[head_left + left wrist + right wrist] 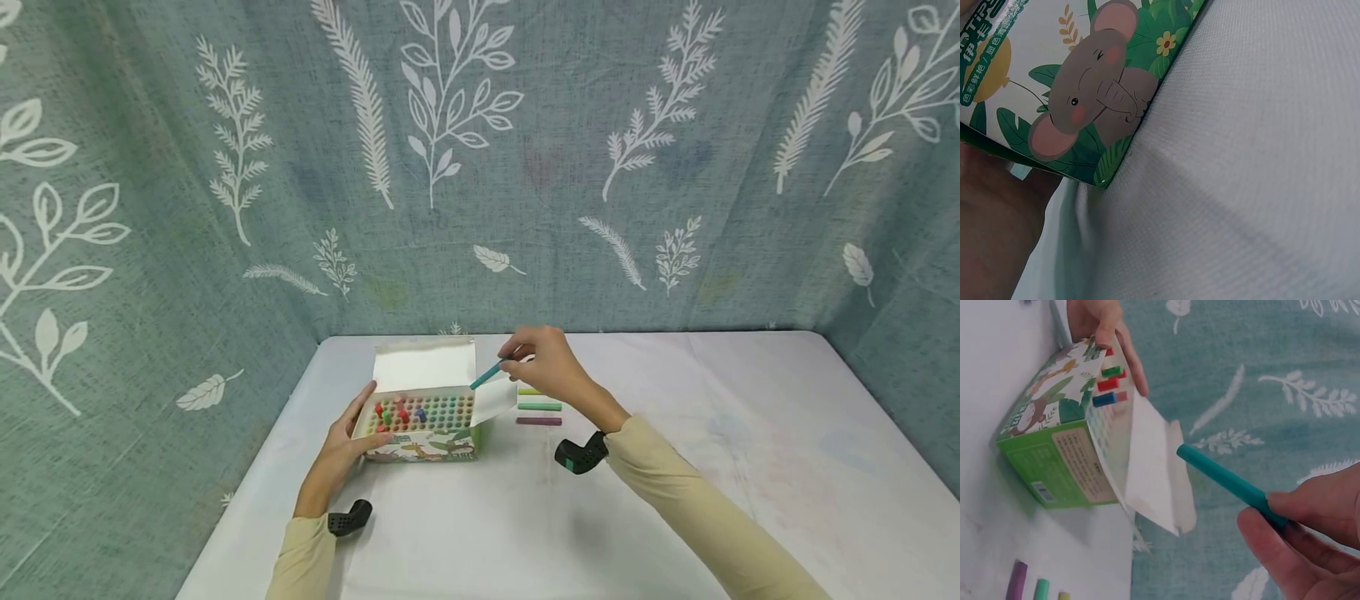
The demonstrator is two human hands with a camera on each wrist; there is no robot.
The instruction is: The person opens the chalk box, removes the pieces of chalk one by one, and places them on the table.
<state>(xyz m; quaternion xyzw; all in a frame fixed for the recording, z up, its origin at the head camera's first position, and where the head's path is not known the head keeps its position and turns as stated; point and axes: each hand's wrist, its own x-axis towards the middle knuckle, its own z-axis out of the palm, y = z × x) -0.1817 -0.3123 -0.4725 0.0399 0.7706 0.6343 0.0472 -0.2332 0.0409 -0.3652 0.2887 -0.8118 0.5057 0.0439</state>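
- A person's right hand (551,367), at centre frame in the head view, pinches one teal stick (489,373) between thumb and fingers, its tip angled down and left over a printed box (427,450).
- The left hand (337,458) grips the box's left end, thumb at the front edge, fingers toward the back.
- Visible in the upper left of the left wrist view: lettering (985,34) cut by the frame, "TiPS" legible, with Chinese characters including "伊卡", beside one winking elephant (1097,94).
- On the box's green end, left in the right wrist view, sit one cream label (1082,462), its print too small to read, and one barcode (1042,491).
- Three sticks lie on the white counter (465,533), right of the box: one yellow-green stick (528,391), one mint stick (539,407), one purple stick (539,422).
- Inside the open box, one green stick (1111,372), one blue stick (1104,399) and several red ones protrude from rows of holes.
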